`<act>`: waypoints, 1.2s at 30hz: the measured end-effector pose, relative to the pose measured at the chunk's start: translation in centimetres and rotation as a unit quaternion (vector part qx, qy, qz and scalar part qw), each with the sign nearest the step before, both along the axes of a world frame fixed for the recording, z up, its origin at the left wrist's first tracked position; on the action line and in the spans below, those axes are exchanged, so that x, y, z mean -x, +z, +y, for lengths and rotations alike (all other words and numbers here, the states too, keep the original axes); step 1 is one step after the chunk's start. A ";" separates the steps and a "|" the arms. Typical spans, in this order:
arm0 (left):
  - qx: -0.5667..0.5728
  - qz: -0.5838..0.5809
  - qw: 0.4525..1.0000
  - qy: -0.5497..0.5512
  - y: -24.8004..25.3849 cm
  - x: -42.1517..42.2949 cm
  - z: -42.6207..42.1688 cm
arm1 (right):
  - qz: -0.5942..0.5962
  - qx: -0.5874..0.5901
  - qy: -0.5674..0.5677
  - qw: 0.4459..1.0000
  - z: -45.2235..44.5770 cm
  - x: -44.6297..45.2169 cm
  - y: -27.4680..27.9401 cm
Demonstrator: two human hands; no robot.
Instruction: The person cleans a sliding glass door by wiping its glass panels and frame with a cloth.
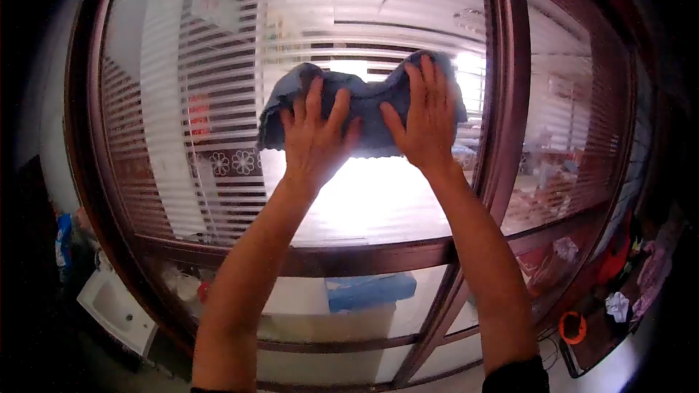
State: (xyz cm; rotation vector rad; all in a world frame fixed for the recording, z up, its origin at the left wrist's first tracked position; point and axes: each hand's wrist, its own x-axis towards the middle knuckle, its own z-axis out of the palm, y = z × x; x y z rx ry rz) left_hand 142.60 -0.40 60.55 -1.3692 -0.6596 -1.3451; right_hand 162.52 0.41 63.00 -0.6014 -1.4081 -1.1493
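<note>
A dark blue-grey cloth is spread against the upper glass pane of a brown-framed window or door. My left hand lies on the left part of the cloth with its fingers spread. On the cloth's right part rests my right hand, fingers stretched upward and thumb apart. Both palms press the cloth to the glass, and neither hand is curled round it. The cloth's upper edge dips between the two hands.
Brown frame bars border the pane. A white sink sits at lower left, beside a blue packet. Behind the lower glass is a blue box. An orange ring and a white crumpled item lie at lower right.
</note>
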 end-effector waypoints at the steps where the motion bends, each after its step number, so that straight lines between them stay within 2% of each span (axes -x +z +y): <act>1: 0.007 0.012 1.000 0.007 0.7 -0.1 -0.4 | -0.002 -0.006 0.011 1.000 -0.2 -0.2 0.9; 3: 0.022 0.038 0.999 0.023 2.0 -0.4 -1.6 | -0.006 -0.017 0.033 0.999 -1.0 -0.7 2.4; 8: -0.023 0.086 0.995 0.053 6.3 -3.6 -2.3 | 0.073 -0.035 -0.106 0.991 -0.9 -3.3 4.9; 11: -0.011 0.086 0.994 0.063 9.3 -5.8 -2.1 | 0.107 -0.059 -0.113 0.986 -0.3 -5.3 6.9; 15: -0.056 0.070 0.993 0.079 13.1 -8.4 -0.8 | 0.110 -0.045 -0.053 0.992 0.5 -7.1 9.1; 19: 0.007 0.117 0.990 0.082 14.5 -8.8 -0.9 | 0.116 -0.032 -0.074 0.990 0.8 -6.9 9.0; 22: 0.021 0.154 0.980 0.126 14.9 -8.0 -1.8 | 0.128 0.004 0.027 0.991 0.4 -6.4 9.1; 26: -0.024 0.156 0.981 0.115 16.7 -7.1 -0.5 | 0.142 -0.026 -0.075 0.987 -0.2 -5.1 10.2; 29: -0.053 0.158 0.981 0.096 19.9 -6.6 0.7 | 0.088 -0.078 -0.120 0.986 0.4 -5.0 13.3; 30: -0.096 0.155 0.979 0.093 21.1 -6.3 1.3 | 0.081 -0.118 -0.170 0.975 0.5 -4.8 14.5; 33: -0.036 0.088 0.958 0.271 25.1 -5.1 -3.0 | 0.034 -0.157 -0.143 0.977 0.5 -5.2 19.6; 34: 0.057 0.016 0.977 0.207 26.1 -4.6 -4.1 | 0.035 -0.174 -0.107 0.978 0.8 -5.1 21.2; 35: -0.034 -0.009 0.990 0.134 26.6 -3.7 -5.4 | 0.026 -0.196 -0.127 0.972 0.3 -4.7 22.0; 36: -0.010 -0.026 0.990 0.135 26.0 -3.3 -6.3 | 0.017 -0.217 -0.146 0.965 -0.4 -4.2 22.8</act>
